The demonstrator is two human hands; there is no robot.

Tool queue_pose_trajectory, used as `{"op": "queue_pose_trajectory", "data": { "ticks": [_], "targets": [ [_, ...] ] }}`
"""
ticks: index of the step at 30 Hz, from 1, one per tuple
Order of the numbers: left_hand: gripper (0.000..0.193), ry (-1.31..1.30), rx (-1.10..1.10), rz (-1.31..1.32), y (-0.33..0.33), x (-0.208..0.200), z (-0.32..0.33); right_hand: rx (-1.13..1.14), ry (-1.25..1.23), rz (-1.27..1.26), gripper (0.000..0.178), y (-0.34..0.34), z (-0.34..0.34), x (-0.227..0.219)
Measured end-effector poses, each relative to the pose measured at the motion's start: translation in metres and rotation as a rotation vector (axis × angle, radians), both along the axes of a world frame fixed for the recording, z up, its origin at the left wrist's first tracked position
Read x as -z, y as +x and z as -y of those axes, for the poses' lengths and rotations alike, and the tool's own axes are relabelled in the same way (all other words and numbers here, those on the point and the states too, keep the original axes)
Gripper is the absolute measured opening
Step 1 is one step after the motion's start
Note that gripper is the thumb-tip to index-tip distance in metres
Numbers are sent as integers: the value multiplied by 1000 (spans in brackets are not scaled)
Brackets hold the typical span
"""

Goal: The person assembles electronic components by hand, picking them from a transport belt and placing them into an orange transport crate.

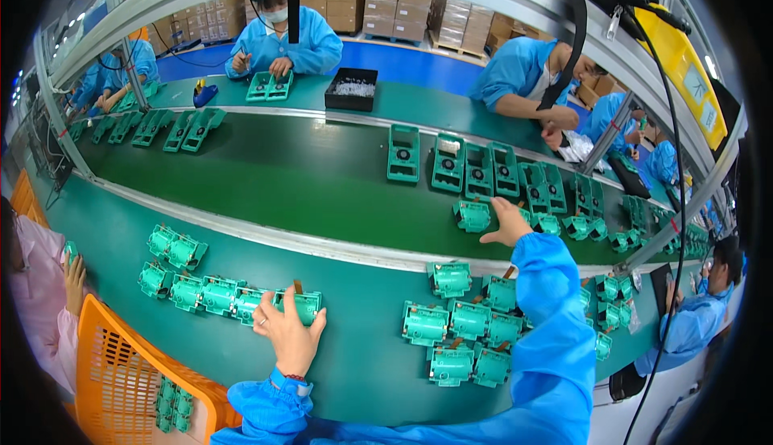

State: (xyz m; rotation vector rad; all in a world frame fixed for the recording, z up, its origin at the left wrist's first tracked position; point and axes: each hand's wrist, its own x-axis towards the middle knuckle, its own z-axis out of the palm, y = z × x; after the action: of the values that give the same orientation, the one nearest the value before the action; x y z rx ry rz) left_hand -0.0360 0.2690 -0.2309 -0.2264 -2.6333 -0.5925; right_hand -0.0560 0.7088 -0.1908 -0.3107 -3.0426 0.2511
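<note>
Here, green part (307, 306) lies beneath left hand (290, 337); another part (472, 216) beside right hand (509, 223).

I am standing in a factory, on its assembly floor. I see a long conveyor belt (282, 183) which carries rows of green plastic parts (472, 216), workers (316, 44) in blue smocks (511, 72) along it, and cartons (394, 12) stacked behind.

Seven green housings (219, 294) by left hand (293, 340)
</note>
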Motion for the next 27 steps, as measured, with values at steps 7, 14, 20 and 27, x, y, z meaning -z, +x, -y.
{"op": "queue_pose_trajectory", "data": {
  "ticks": [7,14,20,27],
  "targets": [
    [70,230,137,92,35,-45,6,1,-51,120,95,-39,0,23],
    [61,1254,690,651,57,-67,-21,-550,-329,-263,74,54,159,-72],
    [66,1613,884,845,73,-79,-15,-506,-593,-237,81,128,229,-90],
    [61,1744,890,838,87,-81,11,-232,-2061,-79,68,158,258,-66]
  ]
}}
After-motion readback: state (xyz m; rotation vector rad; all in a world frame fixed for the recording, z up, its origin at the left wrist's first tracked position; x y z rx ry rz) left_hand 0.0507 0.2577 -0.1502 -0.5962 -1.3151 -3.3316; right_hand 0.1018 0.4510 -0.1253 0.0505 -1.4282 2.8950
